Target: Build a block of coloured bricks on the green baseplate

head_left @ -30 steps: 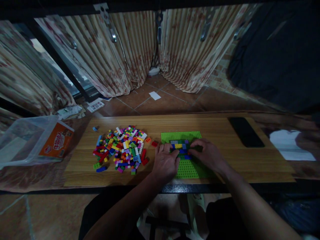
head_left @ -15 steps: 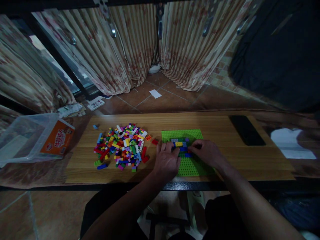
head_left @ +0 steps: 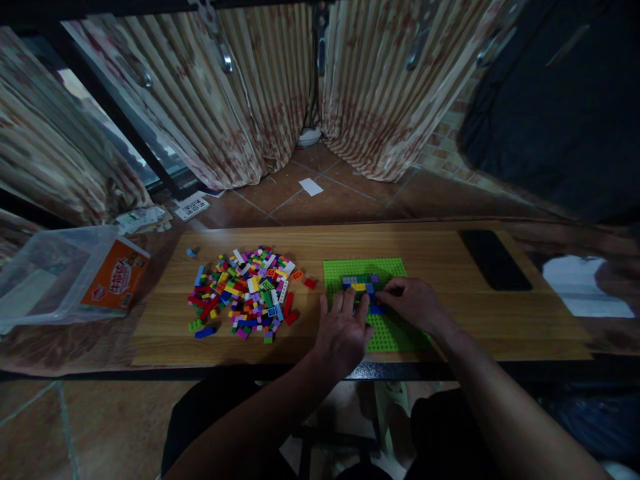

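Observation:
A green studded baseplate [head_left: 390, 337] lies on the wooden board, with a small group of blue, yellow and grey toy bricks [head_left: 358, 287] fixed near its middle. My left hand [head_left: 343, 333] rests over the plate's left part, its fingers spread and their tips at the near side of the brick group. From the right, my right hand [head_left: 413, 303] pinches at the edge of that group; a toy brick at its fingertips is mostly covered. Fingers hide part of the built bricks.
Left of the plate lies a pile of loose bricks [head_left: 250, 293], with a red brick [head_left: 309, 283] between pile and plate. A clear plastic bin [head_left: 65, 267] stands at far left. At the right are a black phone [head_left: 495, 260] and white paper [head_left: 585, 287].
My left hand has slid right and toward me, and its fingers have spread, uncovering more of the bricks. My right hand stays almost where it was.

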`<move>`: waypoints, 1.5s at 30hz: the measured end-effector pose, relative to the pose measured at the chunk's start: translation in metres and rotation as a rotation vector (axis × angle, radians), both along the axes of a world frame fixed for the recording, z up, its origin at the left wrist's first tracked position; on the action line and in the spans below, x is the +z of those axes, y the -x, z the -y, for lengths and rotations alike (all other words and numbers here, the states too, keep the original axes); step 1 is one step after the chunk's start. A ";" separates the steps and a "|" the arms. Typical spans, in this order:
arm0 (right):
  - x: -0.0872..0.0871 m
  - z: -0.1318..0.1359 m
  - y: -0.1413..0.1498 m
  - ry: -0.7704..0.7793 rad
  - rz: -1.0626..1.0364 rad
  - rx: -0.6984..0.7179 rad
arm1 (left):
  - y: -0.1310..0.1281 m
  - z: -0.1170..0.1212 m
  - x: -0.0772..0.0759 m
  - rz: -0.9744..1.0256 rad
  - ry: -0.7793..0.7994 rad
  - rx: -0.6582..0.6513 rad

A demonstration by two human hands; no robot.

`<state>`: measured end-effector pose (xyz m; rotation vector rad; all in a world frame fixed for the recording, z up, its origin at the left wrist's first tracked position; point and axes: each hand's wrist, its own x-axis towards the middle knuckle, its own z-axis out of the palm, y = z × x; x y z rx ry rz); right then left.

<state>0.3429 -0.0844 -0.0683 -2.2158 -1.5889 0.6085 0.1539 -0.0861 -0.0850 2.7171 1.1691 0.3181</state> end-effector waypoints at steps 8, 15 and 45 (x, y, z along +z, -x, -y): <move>-0.001 -0.001 0.003 0.011 -0.011 -0.031 | -0.002 0.000 0.002 -0.021 0.025 0.018; -0.001 -0.001 0.006 0.025 -0.025 -0.060 | -0.004 0.000 0.003 -0.013 0.030 0.032; -0.013 -0.001 -0.005 -0.035 -0.120 0.015 | -0.001 0.001 0.006 0.025 0.001 -0.013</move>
